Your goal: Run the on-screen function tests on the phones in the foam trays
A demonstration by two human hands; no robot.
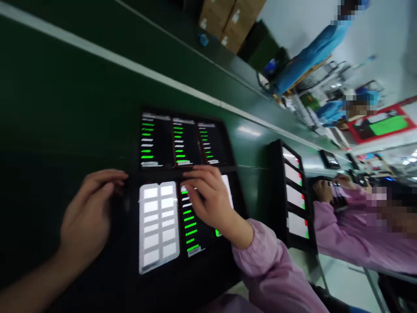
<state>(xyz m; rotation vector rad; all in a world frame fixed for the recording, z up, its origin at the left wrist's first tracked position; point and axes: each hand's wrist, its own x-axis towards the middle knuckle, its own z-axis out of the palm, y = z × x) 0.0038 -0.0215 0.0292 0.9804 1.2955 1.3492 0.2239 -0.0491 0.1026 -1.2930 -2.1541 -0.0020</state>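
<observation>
A black tray (pixel 130 243) on a dark green conveyor belt holds two rows of lit phones. The back row shows three dark screens (pixel 182 141) with green and white bars. In the front row, one phone (pixel 158 226) shows a white grid. My right hand (pixel 210 200) lies over the middle front phone (pixel 192 230), fingers spread and touching its screen. My left hand (pixel 87 217) rests at the tray's left edge, fingers curled loosely against the rim, holding nothing that I can see.
A second black tray (pixel 293 195) with white-screened phones stands to the right on the belt. A co-worker in a pink sleeve (pixel 345 226) handles a phone beyond it. Cardboard boxes (pixel 228 19) and people in blue sit further back.
</observation>
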